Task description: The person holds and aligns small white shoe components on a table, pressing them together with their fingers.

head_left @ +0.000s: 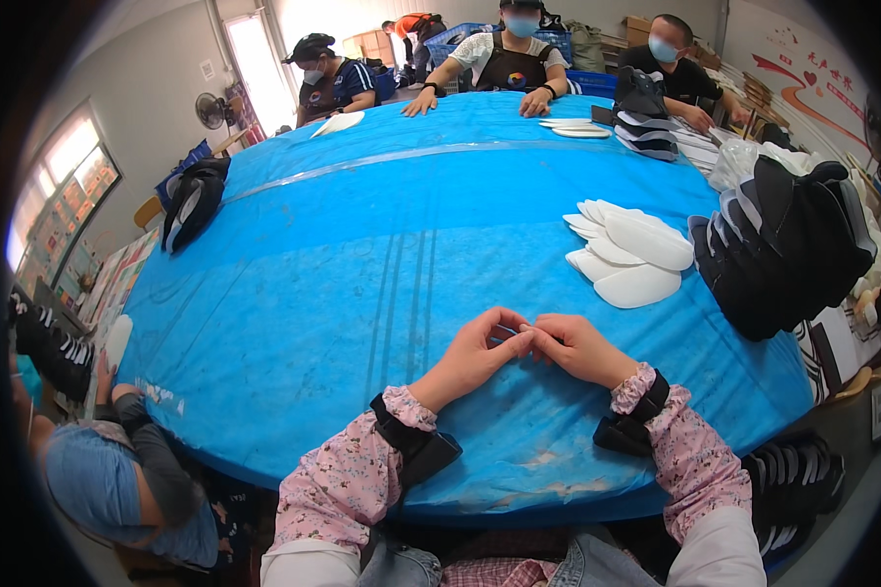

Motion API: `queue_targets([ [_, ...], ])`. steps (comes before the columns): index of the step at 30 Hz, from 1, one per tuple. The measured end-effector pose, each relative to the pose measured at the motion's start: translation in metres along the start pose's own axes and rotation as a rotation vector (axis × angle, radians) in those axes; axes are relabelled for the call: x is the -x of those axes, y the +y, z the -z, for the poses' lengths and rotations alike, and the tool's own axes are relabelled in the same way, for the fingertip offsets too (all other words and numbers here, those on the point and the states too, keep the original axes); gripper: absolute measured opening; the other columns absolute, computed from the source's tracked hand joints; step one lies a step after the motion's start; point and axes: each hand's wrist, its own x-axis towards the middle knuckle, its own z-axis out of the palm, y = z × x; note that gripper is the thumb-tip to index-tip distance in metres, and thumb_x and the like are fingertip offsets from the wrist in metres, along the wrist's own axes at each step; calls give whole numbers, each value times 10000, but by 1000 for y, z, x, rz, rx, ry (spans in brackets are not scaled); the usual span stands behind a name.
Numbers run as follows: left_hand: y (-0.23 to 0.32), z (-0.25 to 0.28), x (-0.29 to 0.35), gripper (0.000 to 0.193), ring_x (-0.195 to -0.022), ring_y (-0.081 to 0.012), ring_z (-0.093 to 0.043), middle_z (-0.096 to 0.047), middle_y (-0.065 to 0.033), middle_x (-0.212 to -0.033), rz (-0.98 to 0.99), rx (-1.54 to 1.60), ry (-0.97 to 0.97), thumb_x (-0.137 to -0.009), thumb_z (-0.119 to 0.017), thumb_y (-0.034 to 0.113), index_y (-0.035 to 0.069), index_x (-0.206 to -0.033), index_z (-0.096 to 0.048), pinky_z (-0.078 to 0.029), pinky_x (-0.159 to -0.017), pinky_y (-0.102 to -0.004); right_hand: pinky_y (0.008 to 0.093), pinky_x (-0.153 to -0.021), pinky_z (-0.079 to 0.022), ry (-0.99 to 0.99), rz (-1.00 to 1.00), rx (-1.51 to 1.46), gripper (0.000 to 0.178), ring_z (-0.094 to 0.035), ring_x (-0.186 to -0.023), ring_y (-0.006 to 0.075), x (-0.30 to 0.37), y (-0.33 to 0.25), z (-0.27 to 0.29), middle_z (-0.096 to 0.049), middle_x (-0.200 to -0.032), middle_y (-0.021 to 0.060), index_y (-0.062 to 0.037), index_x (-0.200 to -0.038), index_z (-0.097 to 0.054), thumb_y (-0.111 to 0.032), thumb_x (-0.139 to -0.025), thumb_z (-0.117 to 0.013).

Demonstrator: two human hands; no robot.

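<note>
Two hands: left hand (pixel 478 354), right hand (pixel 585 349), fingertips pinched together; I can't tell if gripping anything
White insoles (pixel 648 242): one near pile, beyond right hand, toward right edge of the table (pixel 294 303)
Black uppers (pixel 778 256): one near stack, same edge

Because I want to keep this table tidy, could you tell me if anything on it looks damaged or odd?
Yes: the blue table cover has pale brownish patches near its front edge and whitish marks at its left edge. They interrupt the blue; I cannot tell wear from dirt.
</note>
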Motion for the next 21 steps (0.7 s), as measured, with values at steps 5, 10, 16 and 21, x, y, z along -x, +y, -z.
queue_targets([
  [5,2,-2,0,268,-835,-101,-588,-610,-36,-888,13,3,-8,-913,-605,232,18,-1058,-533,-472,-769,-250,277,-577,-436,3,-14,7,283,-535,-615,136,1,2,1,-597,-700,44,-55,-826,-652,-228,-958,-471],
  [10,3,-1,1,267,-832,-102,-588,-609,-36,-885,14,3,-6,-913,-605,228,16,-1057,-532,-471,-769,-250,280,-578,-437,4,6,0,286,-536,-614,138,0,0,0,-598,-702,43,-56,-820,-651,-226,-957,-467],
  [16,2,-1,0,269,-832,-101,-587,-608,-37,-886,10,7,-7,-914,-603,227,12,-1059,-531,-470,-769,-250,278,-577,-435,-13,-1,20,290,-534,-613,137,1,0,2,-596,-703,42,-57,-819,-650,-227,-959,-461],
  [21,1,-1,0,273,-850,-102,-584,-609,-42,-910,13,-9,-10,-914,-603,228,17,-1070,-532,-474,-771,-254,277,-577,-435,-12,-7,10,295,-533,-610,135,0,0,2,-598,-703,42,-55,-826,-649,-236,-963,-460],
])
